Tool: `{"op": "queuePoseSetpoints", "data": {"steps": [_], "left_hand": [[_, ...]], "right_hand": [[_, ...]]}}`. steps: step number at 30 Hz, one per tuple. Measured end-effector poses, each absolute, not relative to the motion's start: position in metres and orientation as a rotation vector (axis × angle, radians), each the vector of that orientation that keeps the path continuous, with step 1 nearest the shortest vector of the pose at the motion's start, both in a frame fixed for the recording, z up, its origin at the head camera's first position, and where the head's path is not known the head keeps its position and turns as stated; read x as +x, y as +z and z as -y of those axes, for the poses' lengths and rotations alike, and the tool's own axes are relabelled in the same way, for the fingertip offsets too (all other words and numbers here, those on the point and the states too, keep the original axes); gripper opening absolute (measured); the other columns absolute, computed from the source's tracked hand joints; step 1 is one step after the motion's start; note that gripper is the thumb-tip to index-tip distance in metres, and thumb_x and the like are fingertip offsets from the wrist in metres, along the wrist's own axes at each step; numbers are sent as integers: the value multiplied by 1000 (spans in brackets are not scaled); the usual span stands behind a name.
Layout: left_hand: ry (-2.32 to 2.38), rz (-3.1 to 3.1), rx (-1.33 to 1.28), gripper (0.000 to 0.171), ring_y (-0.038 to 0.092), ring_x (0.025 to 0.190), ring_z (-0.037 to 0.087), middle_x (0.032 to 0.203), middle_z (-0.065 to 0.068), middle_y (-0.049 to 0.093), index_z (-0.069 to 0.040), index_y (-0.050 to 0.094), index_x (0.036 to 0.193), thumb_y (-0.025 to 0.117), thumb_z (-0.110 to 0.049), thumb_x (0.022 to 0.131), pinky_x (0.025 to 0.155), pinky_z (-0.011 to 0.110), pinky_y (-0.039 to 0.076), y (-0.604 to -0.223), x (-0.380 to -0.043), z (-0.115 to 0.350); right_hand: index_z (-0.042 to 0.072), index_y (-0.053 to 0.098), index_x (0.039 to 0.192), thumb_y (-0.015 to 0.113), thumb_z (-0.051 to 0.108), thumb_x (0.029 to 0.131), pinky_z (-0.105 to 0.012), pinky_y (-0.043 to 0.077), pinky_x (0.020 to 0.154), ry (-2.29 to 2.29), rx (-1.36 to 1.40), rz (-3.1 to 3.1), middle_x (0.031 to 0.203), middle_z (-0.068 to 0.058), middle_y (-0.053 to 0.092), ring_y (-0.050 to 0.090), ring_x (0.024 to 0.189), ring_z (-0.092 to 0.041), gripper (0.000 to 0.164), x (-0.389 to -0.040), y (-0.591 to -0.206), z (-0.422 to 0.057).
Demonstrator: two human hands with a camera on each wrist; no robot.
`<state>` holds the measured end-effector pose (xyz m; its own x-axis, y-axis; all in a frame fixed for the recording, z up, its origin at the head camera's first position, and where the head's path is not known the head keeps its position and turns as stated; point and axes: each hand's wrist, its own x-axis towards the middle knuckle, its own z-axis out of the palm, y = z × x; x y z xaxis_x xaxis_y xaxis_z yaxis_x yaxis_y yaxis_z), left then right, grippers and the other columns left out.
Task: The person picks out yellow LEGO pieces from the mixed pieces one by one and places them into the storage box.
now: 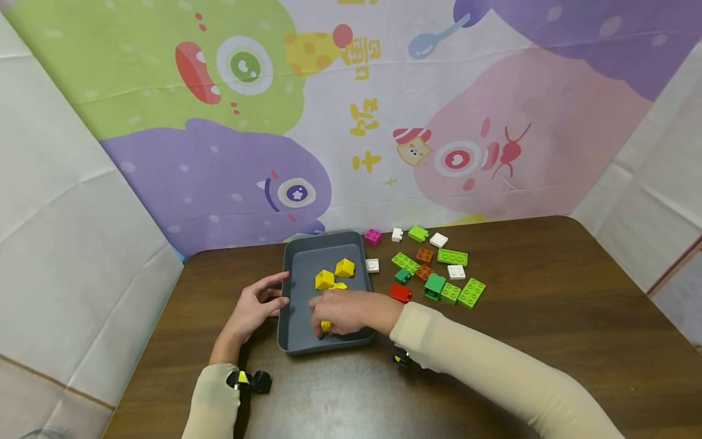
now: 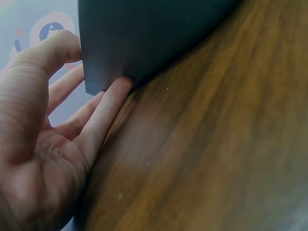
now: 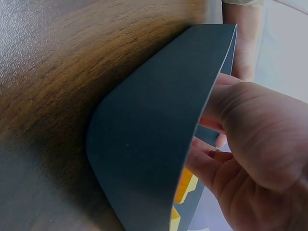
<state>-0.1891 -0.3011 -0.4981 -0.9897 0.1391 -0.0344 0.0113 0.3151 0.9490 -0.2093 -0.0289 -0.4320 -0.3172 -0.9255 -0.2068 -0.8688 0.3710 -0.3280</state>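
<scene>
A dark grey rectangular tray (image 1: 298, 338) lies on the table with several yellow toy bricks (image 1: 345, 268) in it. My left hand (image 1: 253, 310) holds the tray's left side, thumb and index fingertip at the rim. Up close in the left wrist view, another finger (image 2: 108, 106) touches the outer wall low down near the tabletop. My right hand (image 1: 345, 312) reaches into the tray from the right, fingers curled down, and pinches a yellow brick (image 1: 326, 326). The tray's wall (image 3: 144, 130) hides those fingertips in the right wrist view, where other yellow bricks (image 3: 185, 185) show beyond the rim.
Right of the tray lie loose bricks: a red brick (image 1: 400, 292), a dark green one (image 1: 434, 285), lime green ones (image 1: 471, 293), brown ones (image 1: 425, 255), white ones (image 1: 456, 272) and a magenta one (image 1: 373, 236). A printed cloth (image 1: 373, 201) hangs behind the table (image 1: 548, 317).
</scene>
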Motion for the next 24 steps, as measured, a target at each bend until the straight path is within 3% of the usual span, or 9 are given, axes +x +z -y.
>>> {"op": "queuePoseSetpoints", "data": {"steps": [6, 11, 15, 20, 24], "left_hand": [[1775, -2449, 136, 63, 66, 107, 3, 148, 37, 61, -3, 54, 166, 74, -4, 106, 83, 22, 64, -497, -189, 299], [1776, -2433, 95, 60, 66, 110, -3, 163, 32, 55, -3, 51, 167, 70, -10, 111, 86, 23, 65, -494, -186, 298], [1755, -2449, 48, 57, 67, 117, -1, 169, 28, 53, -4, 53, 167, 68, -18, 114, 89, 28, 67, -489, -185, 297], [1731, -2469, 64, 55, 68, 134, 15, 171, 26, 51, -2, 54, 165, 65, -22, 116, 95, 33, 69, -477, -187, 295], [1770, -2484, 107, 53, 70, 130, 9, 169, 27, 50, 2, 54, 164, 64, -18, 116, 93, 33, 69, -464, -187, 295]], "right_hand": [[20, 85, 134, 80, 7, 104, -19, 59, 98, -197, -1565, -2286, 127, -2, 75, 67, 103, -11, 33, -210, -433, 28], [21, 81, 140, 83, 14, 103, -23, 60, 104, -193, -1559, -2285, 131, -1, 75, 68, 110, -10, 38, -211, -427, 30], [21, 80, 141, 83, 16, 104, -25, 60, 103, -189, -1566, -2280, 133, -2, 75, 69, 112, -12, 38, -212, -419, 30], [20, 80, 140, 82, 18, 105, -26, 61, 100, -179, -1565, -2288, 134, -2, 73, 71, 113, -14, 35, -213, -410, 28], [17, 81, 137, 80, 16, 106, -32, 61, 103, -231, -1599, -2293, 136, -5, 74, 74, 119, -22, 32, -216, -399, 26]]}}
